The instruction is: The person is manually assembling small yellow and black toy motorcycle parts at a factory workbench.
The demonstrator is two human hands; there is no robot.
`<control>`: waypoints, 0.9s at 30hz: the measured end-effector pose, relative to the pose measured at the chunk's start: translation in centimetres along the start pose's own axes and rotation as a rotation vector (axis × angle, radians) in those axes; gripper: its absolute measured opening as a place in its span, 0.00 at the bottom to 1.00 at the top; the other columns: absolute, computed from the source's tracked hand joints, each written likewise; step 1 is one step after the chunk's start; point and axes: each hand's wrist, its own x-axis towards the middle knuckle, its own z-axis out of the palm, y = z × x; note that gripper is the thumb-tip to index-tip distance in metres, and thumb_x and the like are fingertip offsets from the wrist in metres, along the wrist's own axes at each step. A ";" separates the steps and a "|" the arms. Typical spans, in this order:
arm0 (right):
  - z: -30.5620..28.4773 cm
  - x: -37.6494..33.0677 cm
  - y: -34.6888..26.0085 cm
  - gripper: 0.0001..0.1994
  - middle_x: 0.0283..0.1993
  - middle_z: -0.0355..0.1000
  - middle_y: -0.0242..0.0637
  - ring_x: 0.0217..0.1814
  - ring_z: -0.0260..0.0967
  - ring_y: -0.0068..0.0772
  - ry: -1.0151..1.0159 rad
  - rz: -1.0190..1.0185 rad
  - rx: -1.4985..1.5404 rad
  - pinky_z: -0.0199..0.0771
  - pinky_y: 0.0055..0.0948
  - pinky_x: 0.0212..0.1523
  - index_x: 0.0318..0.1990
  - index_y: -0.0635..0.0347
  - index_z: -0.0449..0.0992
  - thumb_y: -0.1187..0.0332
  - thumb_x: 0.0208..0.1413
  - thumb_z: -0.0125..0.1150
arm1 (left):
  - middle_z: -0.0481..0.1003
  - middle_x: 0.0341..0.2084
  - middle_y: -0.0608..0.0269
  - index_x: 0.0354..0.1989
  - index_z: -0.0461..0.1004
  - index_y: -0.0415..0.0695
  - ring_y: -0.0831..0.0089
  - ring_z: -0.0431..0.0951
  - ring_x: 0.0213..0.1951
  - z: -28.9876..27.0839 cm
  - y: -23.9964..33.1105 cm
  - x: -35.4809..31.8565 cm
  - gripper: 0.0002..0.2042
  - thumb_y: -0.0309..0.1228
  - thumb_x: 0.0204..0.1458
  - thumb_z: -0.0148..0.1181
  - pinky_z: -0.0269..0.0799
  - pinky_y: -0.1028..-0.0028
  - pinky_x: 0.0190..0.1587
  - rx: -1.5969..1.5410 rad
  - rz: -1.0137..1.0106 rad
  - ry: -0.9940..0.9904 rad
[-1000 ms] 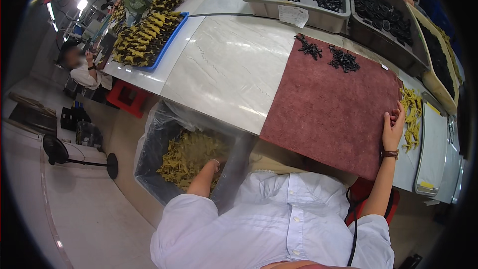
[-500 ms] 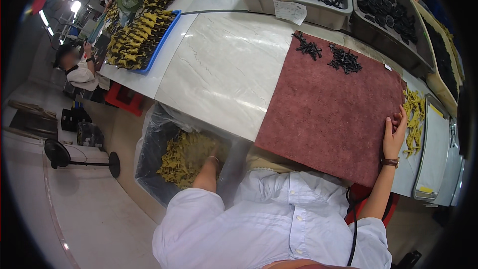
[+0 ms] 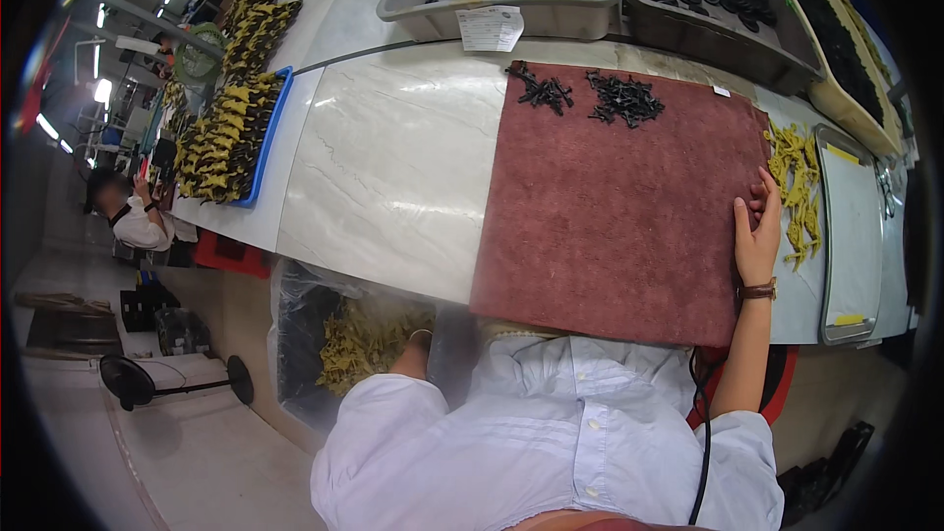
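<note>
Down in the bag, flat on the mat.
Left hand (image 3: 418,342) reaches into a clear bag (image 3: 295,305) of yellow parts (image 3: 364,339) beside the table; its grip is hidden, perhaps closed on some. Right hand (image 3: 755,231) lies flat, fingers together, on the maroon mat's (image 3: 610,206) right edge, near loose yellow pieces (image 3: 798,192).

Mat (image 3: 619,206): maroon cloth, matt, fuzzy nap. Table (image 3: 393,167): pale marble-look top, smooth, glossy. Bag (image 3: 305,334): clear thin plastic, shiny, crinkled. Trays (image 3: 492,15): grey plastic, matt. Shirt (image 3: 551,442): light woven cloth. Label (image 3: 490,28): white paper.
</note>
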 end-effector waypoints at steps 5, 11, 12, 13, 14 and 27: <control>-0.2 0.0 -0.6 0.25 0.47 0.66 0.39 0.43 0.61 0.30 -0.009 0.009 0.006 0.65 0.30 0.49 0.61 0.55 0.63 0.68 0.54 0.57 | 0.71 0.50 0.46 0.49 0.73 0.43 0.50 0.72 0.48 -2.0 -1.6 -2.5 0.28 0.53 0.47 0.58 0.69 0.51 0.48 -0.222 -0.055 -0.020; 0.5 0.5 0.0 0.25 0.49 0.65 0.41 0.47 0.63 0.33 -0.089 0.005 0.070 0.64 0.31 0.50 0.61 0.56 0.62 0.68 0.54 0.57 | 0.71 0.50 0.45 0.48 0.73 0.43 0.50 0.72 0.48 -7.2 -5.4 -8.8 0.27 0.52 0.47 0.58 0.69 0.51 0.48 -0.605 -0.136 0.091; 1.0 0.2 -0.8 0.25 0.50 0.65 0.42 0.49 0.63 0.35 -0.086 -0.048 0.073 0.64 0.32 0.52 0.61 0.56 0.62 0.68 0.55 0.57 | 0.71 0.50 0.45 0.48 0.73 0.43 0.50 0.72 0.48 -3.9 -9.3 -10.2 0.27 0.52 0.47 0.58 0.69 0.51 0.48 -0.647 -0.156 0.084; -0.2 -1.0 -0.5 0.25 0.51 0.65 0.43 0.51 0.63 0.36 -0.019 -0.057 -0.015 0.63 0.33 0.54 0.61 0.56 0.62 0.68 0.55 0.57 | 0.72 0.47 0.44 0.43 0.75 0.44 0.49 0.73 0.45 7.4 -2.1 -16.1 0.20 0.46 0.47 0.60 0.69 0.48 0.47 -0.583 -0.080 0.317; -0.7 -0.8 -0.6 0.25 0.51 0.65 0.43 0.51 0.63 0.36 -0.041 -0.051 -0.003 0.63 0.33 0.54 0.61 0.56 0.62 0.68 0.55 0.57 | 0.72 0.47 0.46 0.44 0.73 0.44 0.50 0.72 0.45 7.8 -0.8 -20.8 0.20 0.43 0.45 0.61 0.69 0.47 0.46 -0.510 -0.024 0.336; -0.2 -0.7 -1.8 0.26 0.54 0.64 0.46 0.57 0.61 0.43 -0.138 -0.167 -0.075 0.59 0.38 0.59 0.60 0.58 0.62 0.67 0.54 0.58 | 0.62 0.53 0.55 0.59 0.56 0.44 0.67 0.69 0.50 20.2 8.7 -56.2 0.35 0.19 0.40 0.65 0.69 0.69 0.50 0.180 1.450 0.532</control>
